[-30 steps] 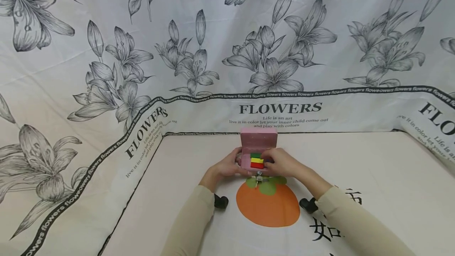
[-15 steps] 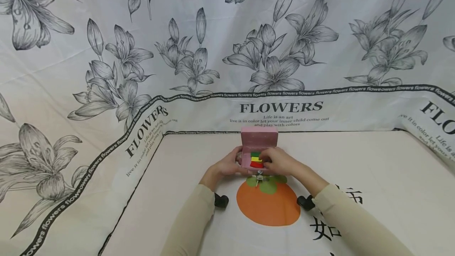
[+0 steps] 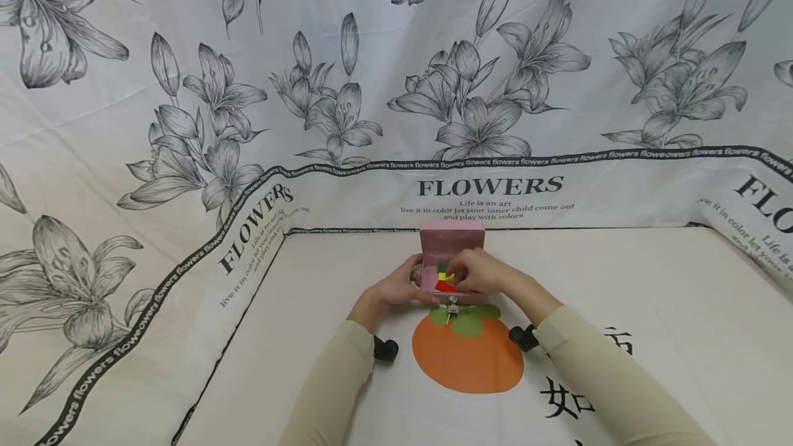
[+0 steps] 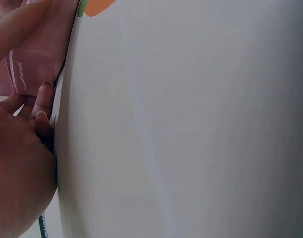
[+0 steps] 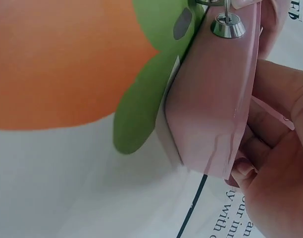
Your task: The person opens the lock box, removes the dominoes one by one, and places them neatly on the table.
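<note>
Lily-printed white backdrop (image 3: 396, 54), pale tabletop (image 3: 322, 267), perhaps cloth-covered

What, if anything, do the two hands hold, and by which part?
The left hand grips the pink box by its left side and front. The right hand reaches inside; whether it holds a block cannot be told.

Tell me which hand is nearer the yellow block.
Right. The right hand is over the open pink box, close beside the yellow block; the left hand holds the box's left side.
</note>
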Available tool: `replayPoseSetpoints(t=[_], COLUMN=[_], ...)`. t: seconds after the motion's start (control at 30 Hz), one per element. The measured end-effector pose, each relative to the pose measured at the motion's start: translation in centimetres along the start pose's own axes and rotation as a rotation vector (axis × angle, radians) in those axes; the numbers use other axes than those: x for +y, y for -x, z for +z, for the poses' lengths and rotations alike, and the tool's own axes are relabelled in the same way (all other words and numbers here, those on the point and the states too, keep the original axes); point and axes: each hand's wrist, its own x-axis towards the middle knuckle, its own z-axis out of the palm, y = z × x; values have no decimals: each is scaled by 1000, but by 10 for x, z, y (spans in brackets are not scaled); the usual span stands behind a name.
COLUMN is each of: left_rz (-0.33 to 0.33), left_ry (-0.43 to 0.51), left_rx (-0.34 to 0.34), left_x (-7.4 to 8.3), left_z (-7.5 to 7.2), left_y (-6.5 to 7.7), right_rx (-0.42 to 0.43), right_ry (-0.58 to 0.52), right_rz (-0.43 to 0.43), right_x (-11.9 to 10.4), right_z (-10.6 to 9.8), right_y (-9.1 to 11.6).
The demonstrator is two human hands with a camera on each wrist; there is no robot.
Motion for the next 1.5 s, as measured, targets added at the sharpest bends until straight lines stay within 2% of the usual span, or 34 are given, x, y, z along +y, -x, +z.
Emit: replayPoseSetpoints(t=[0.17,0.4,0.67,0.83,1.2,1.5], left_rz=[9,12,-6,-21,-6,-7], left_ry=[-7,-19,-24,-29,-26,-31], left_rx=[-1,-2,7,15,5,11], left_x=[-2,-2,-1,1,1,0], left_z=[0,0,1,2,1,0], left_y=[-1,-1,0,3,2,0], right_rx=[-26,-12,-6,-43,-131,-112], right_ry=[-3,7,6,1,-6,34], right_rz=[17,42,-10,-2,6,-24], right_x=[-1,2,4,5,6,6], right_z=[1,5,5,0,-4,-1], right_y=[-5,-7,-4,-2,-6,-10])
